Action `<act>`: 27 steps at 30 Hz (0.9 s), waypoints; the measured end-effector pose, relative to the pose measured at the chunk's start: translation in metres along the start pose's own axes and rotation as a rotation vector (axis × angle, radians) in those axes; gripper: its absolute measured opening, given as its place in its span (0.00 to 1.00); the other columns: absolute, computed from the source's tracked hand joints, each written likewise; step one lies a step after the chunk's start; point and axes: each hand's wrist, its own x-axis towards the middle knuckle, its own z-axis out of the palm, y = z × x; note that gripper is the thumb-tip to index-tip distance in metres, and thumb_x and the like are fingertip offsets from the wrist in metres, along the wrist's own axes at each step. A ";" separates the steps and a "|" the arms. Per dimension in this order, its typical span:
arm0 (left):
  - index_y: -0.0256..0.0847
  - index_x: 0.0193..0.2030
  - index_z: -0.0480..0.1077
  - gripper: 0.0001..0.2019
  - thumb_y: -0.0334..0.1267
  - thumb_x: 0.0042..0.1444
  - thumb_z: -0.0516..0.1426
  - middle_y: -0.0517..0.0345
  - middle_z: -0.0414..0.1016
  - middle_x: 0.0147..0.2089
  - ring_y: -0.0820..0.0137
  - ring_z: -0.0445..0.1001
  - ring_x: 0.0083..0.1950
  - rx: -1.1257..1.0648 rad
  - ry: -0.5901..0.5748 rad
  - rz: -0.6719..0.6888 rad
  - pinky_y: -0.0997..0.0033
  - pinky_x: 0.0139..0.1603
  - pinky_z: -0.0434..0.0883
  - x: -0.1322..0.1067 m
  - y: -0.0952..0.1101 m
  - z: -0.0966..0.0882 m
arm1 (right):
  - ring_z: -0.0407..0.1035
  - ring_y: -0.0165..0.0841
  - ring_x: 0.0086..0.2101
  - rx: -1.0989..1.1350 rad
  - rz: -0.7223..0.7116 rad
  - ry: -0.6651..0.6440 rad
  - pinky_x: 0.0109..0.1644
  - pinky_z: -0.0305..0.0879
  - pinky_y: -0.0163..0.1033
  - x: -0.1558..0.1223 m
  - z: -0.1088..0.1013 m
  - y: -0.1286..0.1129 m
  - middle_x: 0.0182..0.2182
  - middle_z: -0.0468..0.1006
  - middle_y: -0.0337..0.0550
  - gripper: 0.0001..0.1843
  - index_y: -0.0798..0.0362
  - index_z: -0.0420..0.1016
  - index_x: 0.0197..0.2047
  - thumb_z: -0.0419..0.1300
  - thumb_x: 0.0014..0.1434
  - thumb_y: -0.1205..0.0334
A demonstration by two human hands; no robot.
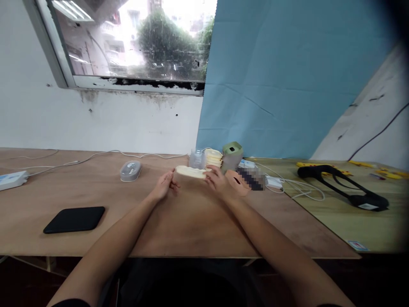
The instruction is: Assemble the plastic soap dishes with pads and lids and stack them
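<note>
Both my hands reach out over a brown wooden table point(191, 226). Between them lies a flat cream-coloured pad point(191, 172). My left hand point(163, 186) touches its left end with fingers curled in a pinch. My right hand point(217, 181) grips its right end. Just behind the pad stands a stack of similar cream pads point(213, 157), a clear plastic piece point(197, 159) and a pale green box point(232, 155).
A small grey lidded case point(130, 170) and a black flat pad point(74, 219) lie to the left, with a white power strip point(11, 179) and cables. To the right are a peach-coloured object point(237, 182), a white charger point(274, 182), a black neckband device point(345, 186) and yellow tools point(388, 172).
</note>
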 end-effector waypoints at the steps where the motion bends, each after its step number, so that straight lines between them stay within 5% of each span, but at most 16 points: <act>1: 0.32 0.66 0.52 0.39 0.61 0.58 0.49 0.55 0.75 0.30 0.71 0.73 0.24 0.023 0.001 0.008 0.69 0.30 0.71 -0.001 -0.001 -0.001 | 0.69 0.39 0.45 0.002 0.034 0.051 0.50 0.67 0.46 0.005 -0.005 0.005 0.49 0.70 0.51 0.14 0.50 0.73 0.46 0.50 0.65 0.56; 4: 0.33 0.69 0.48 0.39 0.59 0.59 0.49 0.53 0.77 0.34 0.72 0.73 0.26 0.177 -0.025 0.044 0.70 0.33 0.70 -0.005 -0.005 -0.004 | 0.68 0.39 0.42 -0.043 0.173 0.286 0.46 0.67 0.44 0.024 -0.016 0.026 0.42 0.73 0.49 0.14 0.52 0.72 0.46 0.51 0.64 0.54; 7: 0.35 0.67 0.54 0.34 0.57 0.60 0.49 0.54 0.77 0.35 0.72 0.73 0.28 0.369 -0.075 0.082 0.70 0.35 0.69 -0.009 -0.005 -0.006 | 0.67 0.39 0.40 -0.175 0.278 0.343 0.47 0.65 0.44 0.047 -0.023 0.056 0.39 0.74 0.48 0.14 0.53 0.74 0.43 0.53 0.62 0.54; 14: 0.37 0.62 0.62 0.27 0.52 0.62 0.49 0.56 0.77 0.34 0.68 0.74 0.35 0.772 -0.146 0.189 0.69 0.40 0.68 -0.015 0.008 -0.006 | 0.66 0.40 0.44 -0.466 0.466 -0.015 0.49 0.60 0.41 0.086 -0.017 0.103 0.39 0.74 0.52 0.13 0.57 0.76 0.41 0.53 0.60 0.60; 22: 0.36 0.63 0.59 0.27 0.50 0.62 0.49 0.57 0.77 0.34 0.68 0.74 0.35 0.834 -0.164 0.189 0.70 0.39 0.67 -0.015 0.008 -0.005 | 0.69 0.39 0.43 -0.583 0.561 -0.310 0.43 0.62 0.38 0.102 -0.011 0.088 0.46 0.74 0.52 0.15 0.53 0.76 0.47 0.53 0.60 0.60; 27: 0.38 0.63 0.58 0.27 0.49 0.61 0.50 0.57 0.77 0.35 0.68 0.74 0.35 0.838 -0.165 0.200 0.70 0.38 0.67 -0.015 0.007 -0.006 | 0.70 0.39 0.44 -0.622 0.563 -0.354 0.44 0.61 0.38 0.100 -0.012 0.081 0.46 0.75 0.53 0.17 0.54 0.76 0.47 0.48 0.64 0.60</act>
